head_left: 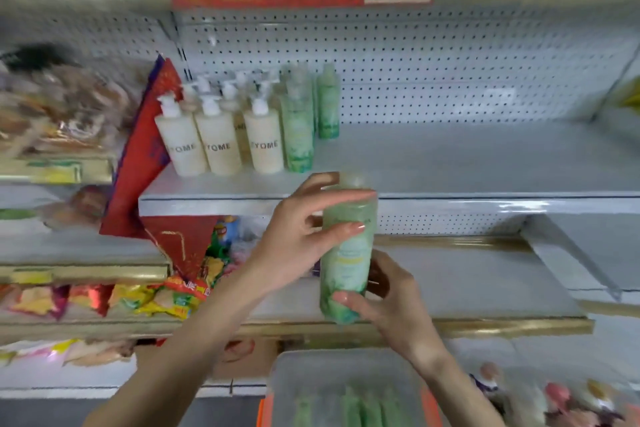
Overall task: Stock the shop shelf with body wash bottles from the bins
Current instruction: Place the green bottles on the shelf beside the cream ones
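Hiding mostly behind the green bottle (348,253): the fingers (381,274) of the right hand (394,305), showing only a little at the bottle's 3 o'clock side. Curling around its lower part, gripping it, with the thumb lying across the front. Touching the upper part from 9 o'clock with the left hand (298,239): fingers nearly straight and spread, resting on the label and just under the blurred cap, thumb lifted toward 12 o'clock, not closing around anything. Being held about upright in the air, in front of the shelf (450,163) edge. Standing at 11 o'clock on that shelf: cream pump bottles (221,146) and, just beside them, more green bottles (298,135), all smeared by blur. Lying at 6 o'clock, cut off by the frame: a translucent bin (346,367) holding green shapes, hard to make out.
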Tool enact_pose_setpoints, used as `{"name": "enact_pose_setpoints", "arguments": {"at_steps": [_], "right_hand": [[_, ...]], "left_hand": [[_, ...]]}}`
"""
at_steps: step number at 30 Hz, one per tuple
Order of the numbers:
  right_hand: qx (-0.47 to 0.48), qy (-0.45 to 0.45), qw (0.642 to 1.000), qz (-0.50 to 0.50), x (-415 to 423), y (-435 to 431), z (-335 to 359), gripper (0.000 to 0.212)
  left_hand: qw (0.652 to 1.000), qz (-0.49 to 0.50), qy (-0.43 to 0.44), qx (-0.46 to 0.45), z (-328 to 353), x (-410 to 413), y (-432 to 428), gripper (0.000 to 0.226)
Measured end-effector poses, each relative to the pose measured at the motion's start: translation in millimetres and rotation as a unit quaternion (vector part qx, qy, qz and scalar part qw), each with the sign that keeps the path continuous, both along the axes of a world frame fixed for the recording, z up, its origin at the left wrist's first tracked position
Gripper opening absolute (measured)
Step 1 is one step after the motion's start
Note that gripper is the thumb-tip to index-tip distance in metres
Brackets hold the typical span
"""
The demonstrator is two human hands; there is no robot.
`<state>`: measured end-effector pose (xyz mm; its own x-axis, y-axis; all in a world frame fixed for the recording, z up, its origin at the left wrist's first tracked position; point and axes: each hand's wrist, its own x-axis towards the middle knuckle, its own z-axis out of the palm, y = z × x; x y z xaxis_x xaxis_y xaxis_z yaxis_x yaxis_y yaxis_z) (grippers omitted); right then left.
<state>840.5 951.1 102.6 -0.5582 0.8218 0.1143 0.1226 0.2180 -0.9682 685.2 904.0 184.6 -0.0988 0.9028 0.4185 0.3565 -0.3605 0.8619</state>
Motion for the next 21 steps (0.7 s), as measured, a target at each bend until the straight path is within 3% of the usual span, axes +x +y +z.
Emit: {"name": "enact_pose_setpoints", "arguments": {"at_steps": [6,10,16,21], "right_hand": [[0.002,0.015,1.000,0.025,-37,38,22,0.042],[-0.031,0.015,0.999,0.011,-56,73,28,0.033],[-0.017,-0.036,0.996,-0.082,-83,145,41,0.037],[-0.003,-0.080,0.990,-0.120,-109,188,33,0.045]], "left_hand": [[0.998,0.026,0.057,0.031,26,-39,18,0.043],[0.991,0.091,0.061,0.073,22,-85,29,0.035],[0.950,0.306,-0.042,0.040,-20,-165,55,0.032],[0.952,0.298,-0.038,-0.055,-55,-193,90,0.060]]}}
